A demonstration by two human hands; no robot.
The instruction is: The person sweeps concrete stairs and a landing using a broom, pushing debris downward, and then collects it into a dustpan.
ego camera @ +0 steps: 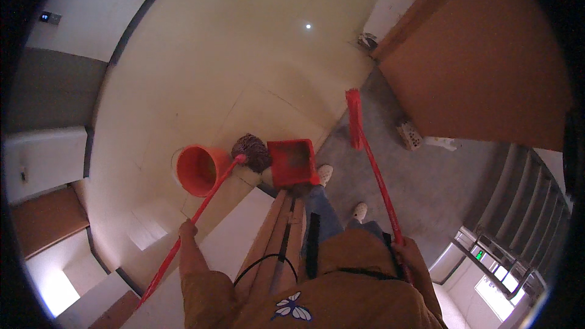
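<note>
My left hand grips the red handle of a mop; its grey-brown string head rests between an orange bucket and a red dustpan. The orange plastic bucket, with a thin wire handle, lies to the left of the mop head. The red dustpan is just in front of my feet, close to the door edge. My right hand is closed around the red handle of a broom, whose red head points away over the grey floor near the doorway threshold.
A brown door stands at the upper right, with a perforated block at its foot. Stairs and a metal railing are at the right. An open door's edge runs beside my left leg. White walls with dark skirting curve along the left.
</note>
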